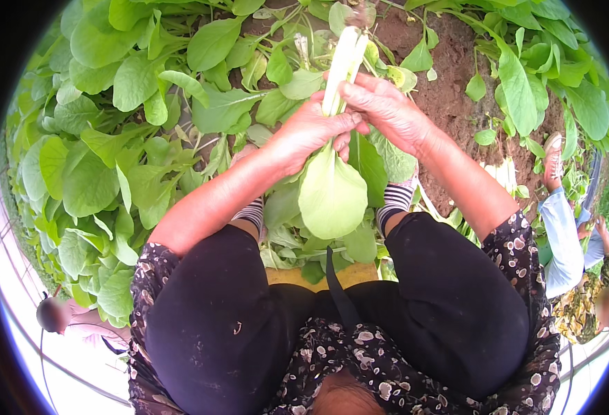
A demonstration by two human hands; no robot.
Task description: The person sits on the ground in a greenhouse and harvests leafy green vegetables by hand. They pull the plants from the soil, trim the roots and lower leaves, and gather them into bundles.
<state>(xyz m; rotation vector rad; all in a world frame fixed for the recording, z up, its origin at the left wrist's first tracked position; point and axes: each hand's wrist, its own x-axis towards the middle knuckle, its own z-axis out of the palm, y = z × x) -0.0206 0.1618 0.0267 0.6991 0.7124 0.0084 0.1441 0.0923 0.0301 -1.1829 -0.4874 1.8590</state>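
My left hand [317, 127] is wrapped around the pale stems of an uprooted leafy green plant [334, 192]. Its root end points away from me at the top, with soil-brown roots blurred there. The broad leaves hang back toward my lap. My right hand [379, 106] touches the same stems from the right, thumb lying along them, fingers partly hidden behind. Below the held plant, loose green leaves [286, 238] lie between my feet.
Dense leafy greens [102, 155] grow at the left, and more plants [553, 67] at the upper right. Bare brown soil [449, 98] runs between them. Pulled plants with white stems [504, 174] lie at the right. One person [579, 290] sits at far right, another [89, 324] at far left.
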